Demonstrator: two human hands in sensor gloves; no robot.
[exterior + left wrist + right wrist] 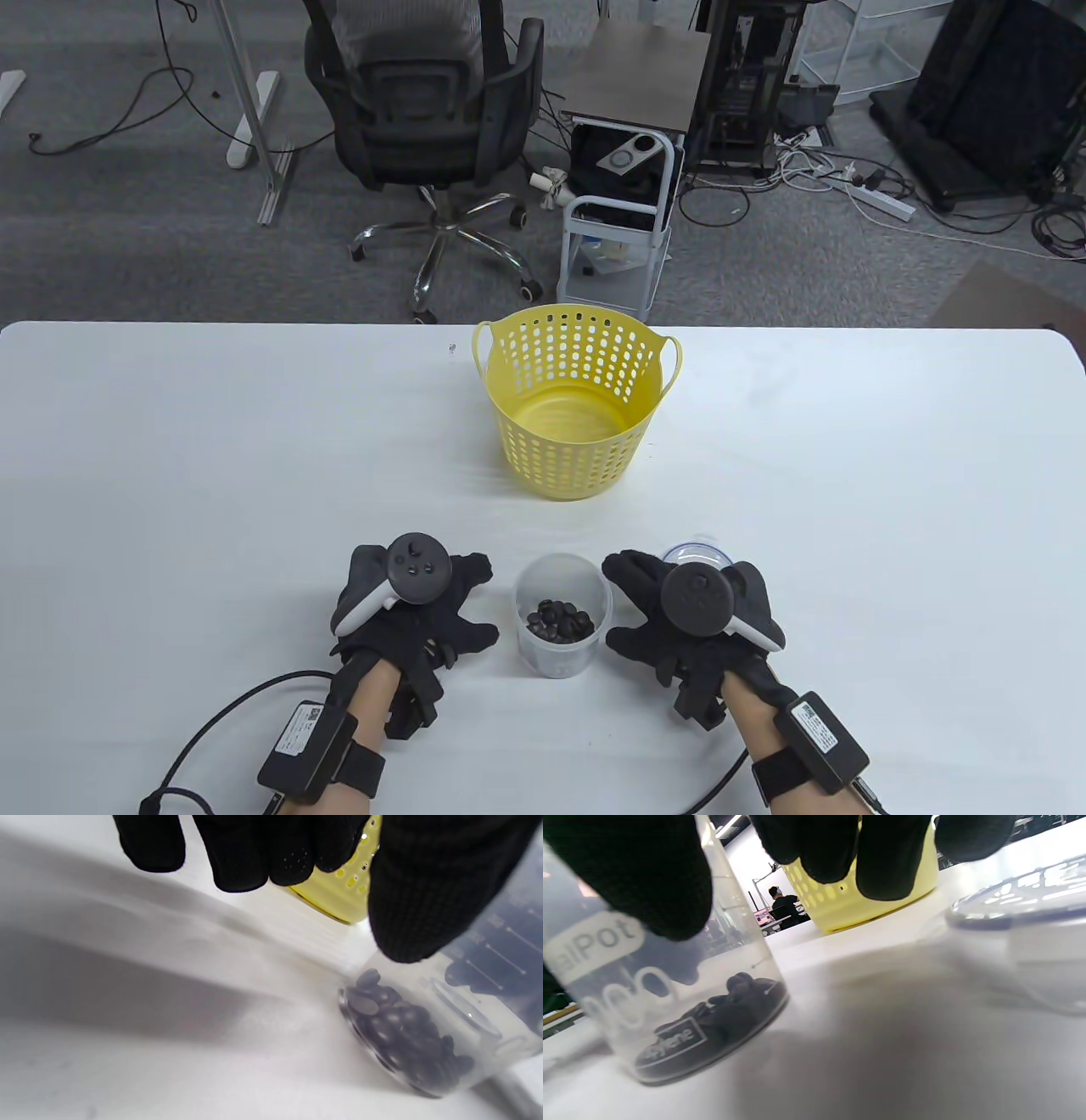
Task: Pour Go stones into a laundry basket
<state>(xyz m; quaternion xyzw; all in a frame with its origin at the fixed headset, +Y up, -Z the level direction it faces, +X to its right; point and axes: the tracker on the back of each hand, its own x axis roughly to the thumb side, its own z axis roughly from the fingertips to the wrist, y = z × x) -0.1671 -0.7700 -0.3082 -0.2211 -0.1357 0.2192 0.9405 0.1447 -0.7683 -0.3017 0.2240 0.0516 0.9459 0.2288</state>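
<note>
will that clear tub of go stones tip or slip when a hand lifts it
The clear plastic tub probably stays steady: the Go stones sit low in it. Its smooth wall may be slippery for a gloved hand. Once tilted, the loose stones will likely slide out suddenly.

The right hand (689,613) covers most of the clear lid (697,548) near the table's (170,475) front edge. In the right wrist view that lid (1022,908) is blurred and cut off by the frame's right edge. The cup's (661,1001) printed label is partly hidden by a finger.
</note>
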